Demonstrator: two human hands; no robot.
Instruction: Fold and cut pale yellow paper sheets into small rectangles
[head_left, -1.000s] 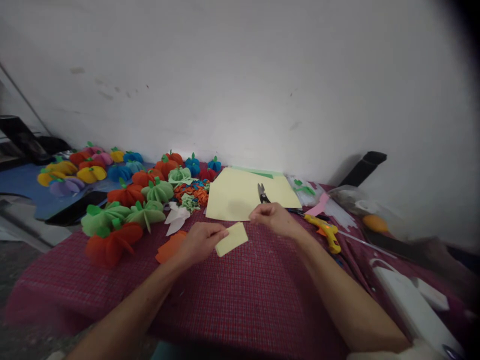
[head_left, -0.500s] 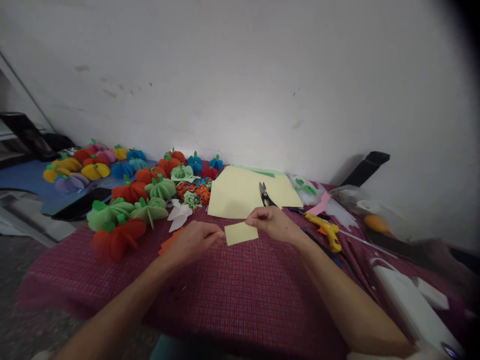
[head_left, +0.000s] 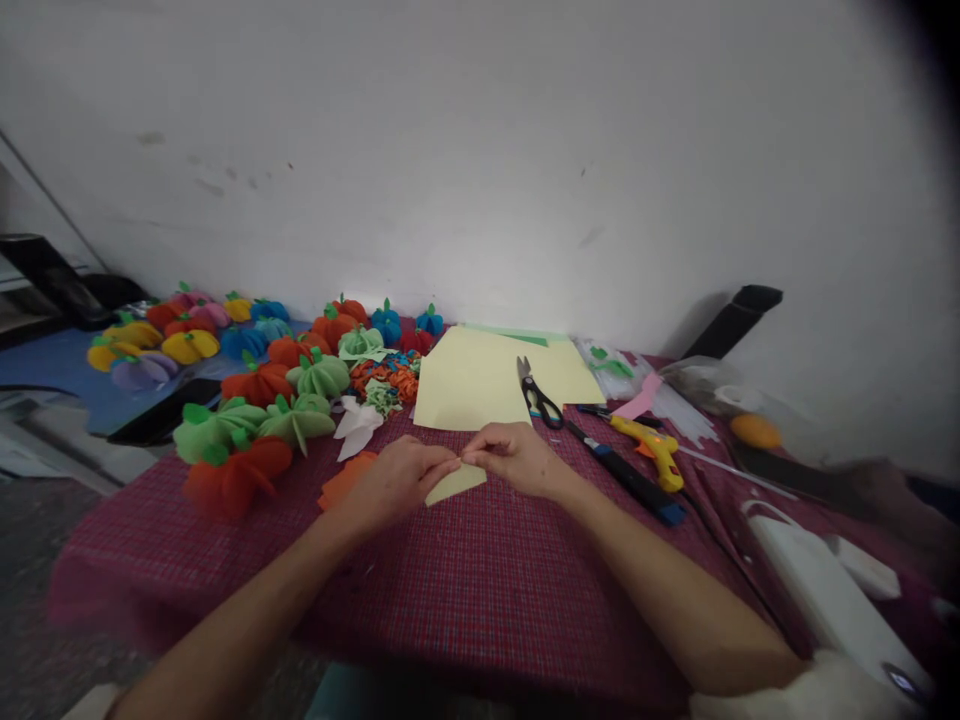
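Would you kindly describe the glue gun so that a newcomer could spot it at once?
On the red checked tablecloth, find the large pale yellow sheets. To their right, past the black-handled scissors, lies the glue gun, the only bright yellow tool.

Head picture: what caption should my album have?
Left hand and right hand meet at a yellow card, with scissors beyond and pumpkins to the left.

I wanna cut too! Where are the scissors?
In the head view, the scissors lie right of centre, partly on the pale yellow paper, just beyond the right hand.
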